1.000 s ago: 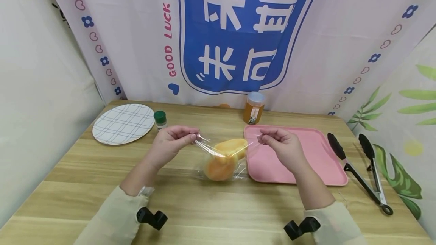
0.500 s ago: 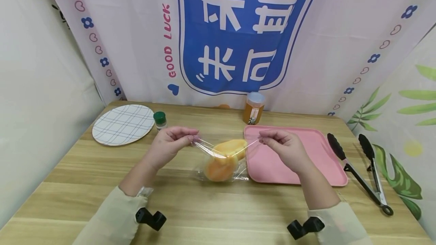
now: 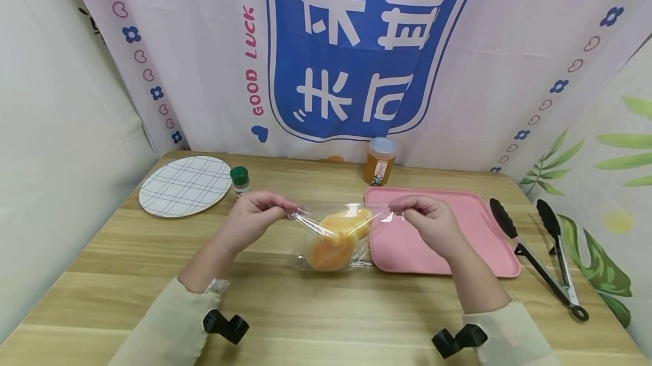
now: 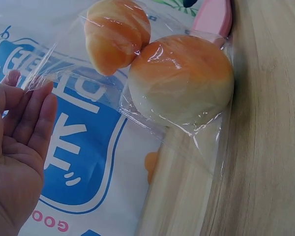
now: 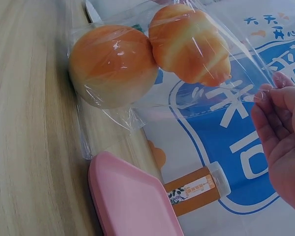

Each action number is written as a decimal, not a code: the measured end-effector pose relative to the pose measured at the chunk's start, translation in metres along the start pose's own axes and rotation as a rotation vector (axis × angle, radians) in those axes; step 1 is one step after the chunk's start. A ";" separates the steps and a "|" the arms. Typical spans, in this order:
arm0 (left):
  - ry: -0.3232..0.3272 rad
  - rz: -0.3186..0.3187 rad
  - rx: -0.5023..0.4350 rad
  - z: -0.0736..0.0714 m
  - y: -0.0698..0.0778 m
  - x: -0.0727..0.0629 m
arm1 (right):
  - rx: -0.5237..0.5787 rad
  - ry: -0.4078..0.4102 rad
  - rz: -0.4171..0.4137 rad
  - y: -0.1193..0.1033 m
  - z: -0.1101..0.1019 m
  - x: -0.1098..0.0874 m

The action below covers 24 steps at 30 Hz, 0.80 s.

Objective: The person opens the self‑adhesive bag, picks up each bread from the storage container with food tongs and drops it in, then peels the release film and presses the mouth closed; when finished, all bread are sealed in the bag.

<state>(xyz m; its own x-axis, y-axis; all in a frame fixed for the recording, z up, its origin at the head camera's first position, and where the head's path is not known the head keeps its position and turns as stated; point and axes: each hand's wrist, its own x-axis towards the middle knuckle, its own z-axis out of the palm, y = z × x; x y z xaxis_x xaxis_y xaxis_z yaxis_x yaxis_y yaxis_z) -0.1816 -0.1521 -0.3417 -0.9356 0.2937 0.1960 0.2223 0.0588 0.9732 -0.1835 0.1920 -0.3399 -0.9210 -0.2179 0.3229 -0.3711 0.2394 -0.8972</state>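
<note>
A clear plastic bag [image 3: 305, 258] with two bread rolls inside stands at the middle of the wooden table. One is a round bun [image 4: 182, 81], golden on top and paler below. Beside it in the bag lies a longer, ridged roll [image 5: 189, 44]. My left hand [image 3: 257, 222] pinches the left corner of the bag's upper edge between thumb and fingers. At the opposite corner, my right hand [image 3: 428, 224] pinches the edge the same way. The film is stretched between both hands, above the rolls.
Just right of the bag is a pink tray [image 3: 458, 230], with black-tipped tongs [image 3: 545, 270] on its far side. Behind stand a honey-coloured jar [image 3: 379, 162] and a green-capped shaker [image 3: 239, 178]. A checked plate [image 3: 184, 186] lies at the back left. Cloth hangs behind the table.
The bag's upper edge, which sagged between the hands, is now pulled straighter and flatter. The right hand has shifted slightly right; the left hand and the rolls stay nearly in place.
</note>
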 end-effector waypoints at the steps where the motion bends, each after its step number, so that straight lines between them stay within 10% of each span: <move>1: -0.006 0.006 0.012 0.000 0.000 0.000 | -0.005 -0.002 0.004 0.000 0.000 0.000; 12: 0.025 0.052 0.051 0.005 0.007 -0.003 | -0.010 -0.024 -0.038 -0.001 -0.001 0.000; 24: 0.125 -0.041 0.161 0.012 0.007 -0.002 | 0.038 -0.071 -0.029 -0.004 0.000 -0.001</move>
<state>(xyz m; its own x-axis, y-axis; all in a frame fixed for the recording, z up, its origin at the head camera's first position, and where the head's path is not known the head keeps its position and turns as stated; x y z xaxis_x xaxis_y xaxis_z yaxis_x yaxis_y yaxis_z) -0.1750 -0.1404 -0.3363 -0.9693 0.1677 0.1799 0.2150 0.2225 0.9509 -0.1816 0.1915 -0.3363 -0.8988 -0.2913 0.3274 -0.3912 0.1963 -0.8991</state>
